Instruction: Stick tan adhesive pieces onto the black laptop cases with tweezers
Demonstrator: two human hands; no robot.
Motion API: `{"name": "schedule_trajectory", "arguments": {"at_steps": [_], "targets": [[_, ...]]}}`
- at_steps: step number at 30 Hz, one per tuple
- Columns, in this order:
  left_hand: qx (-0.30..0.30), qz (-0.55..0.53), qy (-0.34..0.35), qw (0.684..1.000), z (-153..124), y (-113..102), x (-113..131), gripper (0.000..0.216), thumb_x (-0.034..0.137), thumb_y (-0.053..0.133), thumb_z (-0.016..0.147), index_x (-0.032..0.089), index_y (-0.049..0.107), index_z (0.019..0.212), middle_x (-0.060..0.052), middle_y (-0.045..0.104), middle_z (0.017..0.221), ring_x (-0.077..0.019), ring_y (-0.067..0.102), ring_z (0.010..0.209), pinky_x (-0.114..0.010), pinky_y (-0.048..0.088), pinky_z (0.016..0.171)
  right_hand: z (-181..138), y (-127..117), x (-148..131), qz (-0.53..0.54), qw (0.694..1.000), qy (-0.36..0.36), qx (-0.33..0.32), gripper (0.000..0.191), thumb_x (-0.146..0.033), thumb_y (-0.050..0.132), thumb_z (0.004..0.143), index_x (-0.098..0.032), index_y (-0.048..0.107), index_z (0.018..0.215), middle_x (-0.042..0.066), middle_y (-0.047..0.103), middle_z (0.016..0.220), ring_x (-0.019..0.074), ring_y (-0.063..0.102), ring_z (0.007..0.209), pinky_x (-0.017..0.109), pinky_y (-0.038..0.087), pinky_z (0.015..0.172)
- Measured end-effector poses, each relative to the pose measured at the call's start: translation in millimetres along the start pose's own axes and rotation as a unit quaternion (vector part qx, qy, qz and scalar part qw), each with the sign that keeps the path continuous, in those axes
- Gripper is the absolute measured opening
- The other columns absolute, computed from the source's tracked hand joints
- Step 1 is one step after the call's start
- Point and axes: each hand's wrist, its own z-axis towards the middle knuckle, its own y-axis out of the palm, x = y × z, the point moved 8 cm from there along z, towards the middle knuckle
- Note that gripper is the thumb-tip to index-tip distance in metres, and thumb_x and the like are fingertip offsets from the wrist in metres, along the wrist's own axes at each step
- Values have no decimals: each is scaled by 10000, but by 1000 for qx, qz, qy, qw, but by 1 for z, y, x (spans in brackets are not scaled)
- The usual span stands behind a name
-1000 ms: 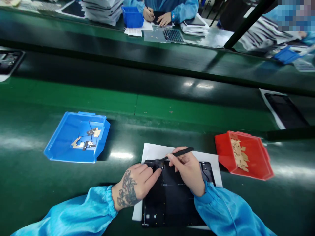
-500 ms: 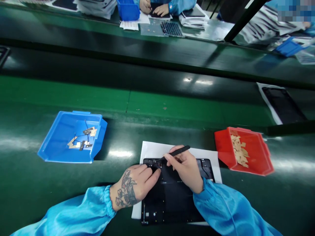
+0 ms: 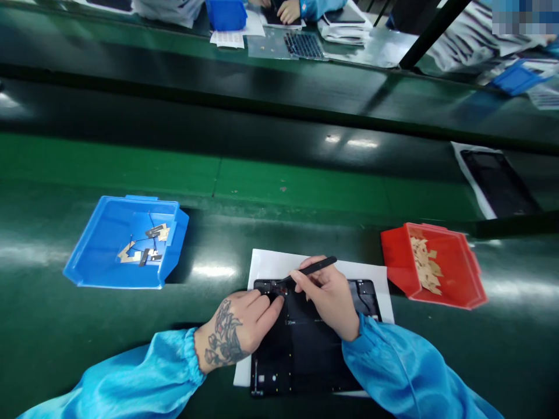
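A black tablet-like housing (image 3: 323, 355) with small parts along its upper edge lies on a white sheet (image 3: 273, 265). Slim black tweezers (image 3: 318, 266) are pinched in my right hand (image 3: 332, 302), their tip down at the housing's upper left part. Beside that tip, my left hand (image 3: 240, 329) rests with curled fingers on the upper left corner. Its fingertips are partly hidden, and whatever small part they may hold cannot be made out.
On the left stands a blue bin (image 3: 126, 241) holding small strips and dark wired pieces. A red bin (image 3: 432, 265) of tan paper-like pieces is on the right. Another dark housing (image 3: 498, 180) lies beyond it. Across the bench, a co-worker's hand (image 3: 289, 10) touches a dark panel.
Both my hands and the tweezers keep nearly the same pose. The seam in the green strip and the dark housing at far right have shifted slightly left. The co-worker's hands have moved a little.
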Motion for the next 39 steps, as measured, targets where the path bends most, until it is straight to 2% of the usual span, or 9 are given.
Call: {"name": "schedule_trajectory", "arguments": {"at_steps": [4, 9, 16, 21, 26, 28, 30, 34, 39], "targets": [[9, 3, -3, 1000, -3, 1, 1, 269, 58, 473, 845, 46, 588, 1088, -31, 550, 642, -173, 526, 553, -297, 444, 458, 1, 0, 2, -6, 1000, -3, 5, 208, -327, 666, 834, -201, 518, 910, -36, 594, 589, 118, 573, 511, 216, 437, 469], [24, 29, -58, 998, -2, -4, -6, 285, 185, 558, 855, 48, 593, 1102, -36, 549, 652, -178, 528, 575, -308, 438, 481, -1, -1, -2, -16, 1000, -12, 9, 189, -318, 661, 837, -202, 526, 902, -33, 598, 590, 120, 582, 517, 218, 452, 480], [-27, 71, -95, 993, -3, 5, -10, 316, 254, 546, 867, 57, 613, 1104, -65, 559, 730, -210, 551, 673, -328, 443, 523, -2, -2, -8, -55, 997, -40, 25, 169, -323, 655, 837, -197, 547, 871, -17, 606, 642, 125, 587, 518, 231, 476, 482], [-17, 91, -92, 991, -2, 5, -9, 321, 256, 560, 854, 56, 620, 1097, -47, 537, 711, -199, 527, 644, -330, 411, 496, -7, -1, -25, -141, 981, -128, 30, 105, -274, 649, 846, -180, 608, 825, 20, 645, 797, 124, 633, 611, 226, 517, 565], [-8, 100, -94, 991, -2, 4, -9, 314, 257, 564, 850, 60, 627, 1086, -36, 525, 687, -190, 512, 623, -326, 386, 487, -16, -10, -50, -225, 944, -231, 64, 51, -227, 640, 858, -179, 633, 842, 22, 654, 800, 143, 654, 724, 237, 525, 682], [-3, 100, -93, 991, -3, 4, -10, 307, 262, 563, 850, 66, 630, 1078, -38, 528, 691, -194, 520, 633, -329, 393, 500, -18, -18, -55, -236, 940, -230, 86, 53, -228, 637, 862, -182, 640, 836, 23, 653, 804, 144, 654, 729, 237, 526, 680], [1, 95, -91, 991, -4, 5, -10, 295, 261, 560, 852, 69, 633, 1064, -40, 533, 696, -197, 530, 646, -334, 404, 518, -18, -22, -56, -224, 949, -209, 74, 66, -241, 642, 861, -186, 642, 825, 18, 648, 802, 131, 651, 693, 221, 529, 641], [4, 92, -91, 992, -4, 5, -12, 288, 258, 552, 856, 72, 630, 1062, -43, 538, 692, -198, 537, 653, -333, 409, 530, -18, -14, -56, -203, 958, -201, 26, 65, -249, 653, 855, -187, 638, 845, 10, 645, 806, 119, 650, 674, 209, 533, 628], [6, 91, -89, 992, -3, 4, -11, 286, 255, 550, 858, 69, 627, 1062, -47, 541, 697, -199, 541, 655, -332, 421, 536, -17, -9, -51, -185, 965, -184, 24, 54, -233, 640, 861, -193, 610, 882, 13, 652, 835, 128, 673, 720, 215, 541, 659]]}}
